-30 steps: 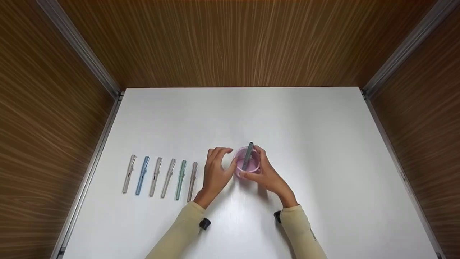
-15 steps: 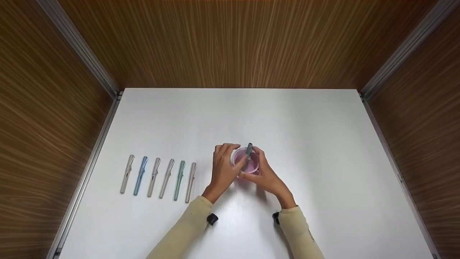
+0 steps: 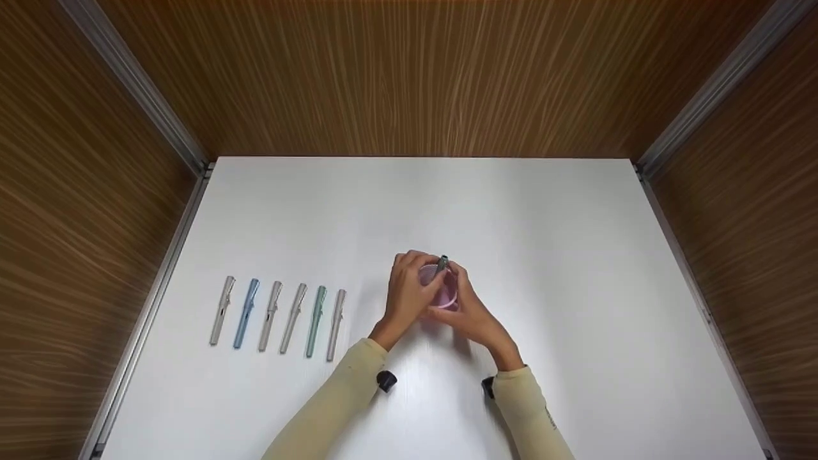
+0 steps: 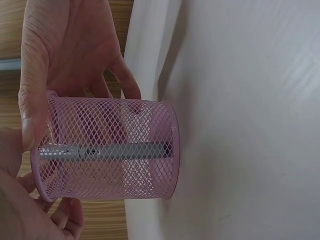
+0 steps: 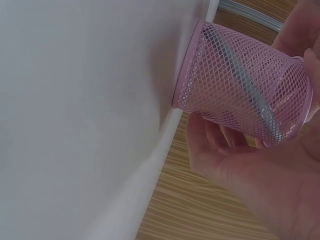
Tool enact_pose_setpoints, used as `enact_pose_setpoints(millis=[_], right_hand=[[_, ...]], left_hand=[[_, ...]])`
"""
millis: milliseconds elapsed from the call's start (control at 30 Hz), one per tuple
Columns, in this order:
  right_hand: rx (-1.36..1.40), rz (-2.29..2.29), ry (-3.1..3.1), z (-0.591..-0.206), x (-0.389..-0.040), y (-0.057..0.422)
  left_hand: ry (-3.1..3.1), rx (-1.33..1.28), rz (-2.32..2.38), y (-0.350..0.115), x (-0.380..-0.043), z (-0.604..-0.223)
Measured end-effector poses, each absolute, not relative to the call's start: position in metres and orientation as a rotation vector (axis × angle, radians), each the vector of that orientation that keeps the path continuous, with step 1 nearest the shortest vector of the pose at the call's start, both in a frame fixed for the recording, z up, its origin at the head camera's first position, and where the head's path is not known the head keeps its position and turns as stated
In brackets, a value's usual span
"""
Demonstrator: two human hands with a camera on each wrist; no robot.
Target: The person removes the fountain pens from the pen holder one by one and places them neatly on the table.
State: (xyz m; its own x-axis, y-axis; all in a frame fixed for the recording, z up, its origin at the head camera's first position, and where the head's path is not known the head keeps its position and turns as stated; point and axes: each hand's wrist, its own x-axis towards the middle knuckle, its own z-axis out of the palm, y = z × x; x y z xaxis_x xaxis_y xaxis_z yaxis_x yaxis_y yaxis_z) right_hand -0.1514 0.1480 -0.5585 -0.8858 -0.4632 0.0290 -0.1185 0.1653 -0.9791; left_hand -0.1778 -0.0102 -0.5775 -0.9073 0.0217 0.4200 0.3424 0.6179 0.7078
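A pink mesh pen holder (image 3: 448, 296) stands upright on the white table, and a grey-green pen (image 3: 443, 261) leans inside it. My right hand (image 3: 476, 319) grips the holder from the right, thumb near its front rim. In the left wrist view, the pen (image 4: 132, 151) shows through the mesh down to the holder's base. My left hand (image 3: 408, 291) reaches over the rim from the left, and its thumb and fingertips pinch the pen's top end. Their exact contact is partly hidden.
Several capped pens lie in a slanted row on the left, among them a blue pen (image 3: 246, 313), a green pen (image 3: 316, 321) and pale silver-grey ones such as the end pen (image 3: 336, 324). Wood-grain panels (image 3: 409, 76) enclose the table (image 3: 543, 223) at the back and sides.
My left hand has moved rightward from beside the holder, over its rim, and its thumb and fingers have closed in on the pen. My right hand keeps its hold on the holder.
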Motion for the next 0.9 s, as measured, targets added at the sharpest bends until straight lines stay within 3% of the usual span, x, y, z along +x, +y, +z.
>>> enact_pose_setpoints(millis=[367,900], right_hand=[[-0.575,-1.752,2.262,-0.592,-0.162,0.150],[-0.539,-1.737,2.243,-0.593,-0.162,0.153]], left_hand=[[-2.491,-0.275,-1.177,-0.007,-0.179,-0.580],[-2.325,-0.284,-1.142,-0.011,-0.164,-0.578]])
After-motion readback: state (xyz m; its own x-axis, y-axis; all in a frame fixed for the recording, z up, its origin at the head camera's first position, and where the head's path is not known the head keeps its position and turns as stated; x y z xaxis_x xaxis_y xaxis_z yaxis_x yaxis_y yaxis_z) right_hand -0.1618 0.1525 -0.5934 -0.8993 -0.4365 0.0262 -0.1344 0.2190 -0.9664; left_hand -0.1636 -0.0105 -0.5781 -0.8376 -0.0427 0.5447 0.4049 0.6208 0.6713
